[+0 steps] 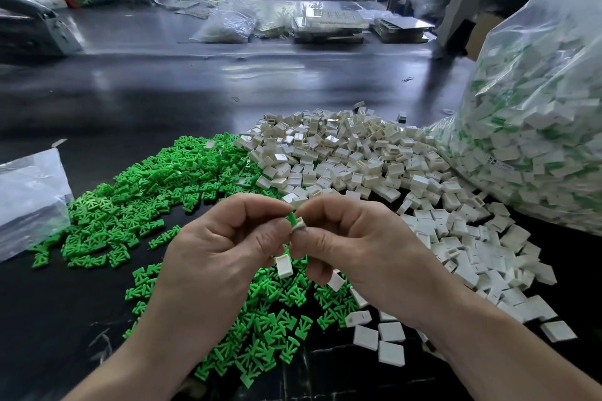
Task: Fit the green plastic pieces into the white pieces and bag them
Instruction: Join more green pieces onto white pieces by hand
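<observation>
A: Left edge first?

B: Small clear bag (29, 198) lying flat on the dark table (163, 91); just right of it a wide heap of green pieces (146, 192), running near and under both wrists.

A: The hands?

B: Centre, near, raised over the green heap, fingertips meeting; left hand (211, 257) curled, thumb and forefinger pinching one green piece (291, 217); right hand (355, 238) curled too, thumb and forefinger clamped on one white piece (299, 223); the green piece's end sits in the white piece, the rest sticking out up-left.

A: Further right?

B: Heap of white pieces (358, 156), touching the green heap along its far-right side; loose ones scattered near; at the right edge a big clear sack (537, 124), bulging with white pieces showing green, resting against the white heap.
</observation>
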{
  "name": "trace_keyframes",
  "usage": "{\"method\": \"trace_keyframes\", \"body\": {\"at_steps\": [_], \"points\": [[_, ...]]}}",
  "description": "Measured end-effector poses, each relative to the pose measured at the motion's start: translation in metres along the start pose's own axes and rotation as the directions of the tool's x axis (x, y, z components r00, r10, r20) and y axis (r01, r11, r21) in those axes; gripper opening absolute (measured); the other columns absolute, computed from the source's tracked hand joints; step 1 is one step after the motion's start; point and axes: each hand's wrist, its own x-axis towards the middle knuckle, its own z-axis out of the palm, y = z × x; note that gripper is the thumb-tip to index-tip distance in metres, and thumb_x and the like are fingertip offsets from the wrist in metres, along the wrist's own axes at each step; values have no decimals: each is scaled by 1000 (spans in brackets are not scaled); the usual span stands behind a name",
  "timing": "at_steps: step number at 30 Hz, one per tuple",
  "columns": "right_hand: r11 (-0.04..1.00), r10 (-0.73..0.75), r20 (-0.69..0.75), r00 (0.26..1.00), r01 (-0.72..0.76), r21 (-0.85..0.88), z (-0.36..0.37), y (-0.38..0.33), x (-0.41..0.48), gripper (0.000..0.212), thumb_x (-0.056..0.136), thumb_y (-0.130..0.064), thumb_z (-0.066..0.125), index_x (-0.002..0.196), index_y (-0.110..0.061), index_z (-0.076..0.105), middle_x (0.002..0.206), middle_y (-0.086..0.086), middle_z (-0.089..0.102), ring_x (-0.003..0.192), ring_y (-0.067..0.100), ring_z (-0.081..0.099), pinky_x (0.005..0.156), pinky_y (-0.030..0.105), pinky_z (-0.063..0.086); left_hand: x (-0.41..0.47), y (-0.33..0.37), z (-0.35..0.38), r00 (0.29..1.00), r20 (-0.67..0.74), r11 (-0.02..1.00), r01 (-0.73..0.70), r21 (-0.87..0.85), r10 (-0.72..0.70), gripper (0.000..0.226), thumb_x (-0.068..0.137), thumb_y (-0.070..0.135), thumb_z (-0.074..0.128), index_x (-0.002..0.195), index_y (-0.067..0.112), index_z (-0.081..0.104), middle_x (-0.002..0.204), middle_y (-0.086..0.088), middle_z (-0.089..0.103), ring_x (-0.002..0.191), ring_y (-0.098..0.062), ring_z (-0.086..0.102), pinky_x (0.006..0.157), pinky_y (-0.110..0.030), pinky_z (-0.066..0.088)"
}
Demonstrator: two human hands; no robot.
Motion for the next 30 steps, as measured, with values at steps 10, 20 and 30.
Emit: {"method": "trace_keyframes", "body": {"at_steps": [10,20,30], "points": [[969,87,14,996,-88,232,-4,-2,2,13,90,-24,73,99,-16,78,73,-2,63,61,12,56,56,24,49,-1,-2,-4,989,22,966,-145,215,143,15,81,25,74,93,35,75,88,6,74,79,-12,69,66,-16,54],[900,154,185,971,-215,379,-1,-11,0,19,88,-25,69,70,-20,72,65,2,59,48,11,50,44,22,43,-1,-1,3,913,341,813,369,-451,-225,33,82,36,74,106,12,72,62,-9,64,49,-17,58,43,-26,48],[908,231,170,958,-275,316,-1,-14,0,32,90,-23,71,94,9,67,67,6,57,47,8,49,42,20,41,4,-2,7,844,426,642,528,-555,-326,12,84,22,72,89,12,74,58,-11,63,43,-18,59,39,-23,48]]}}
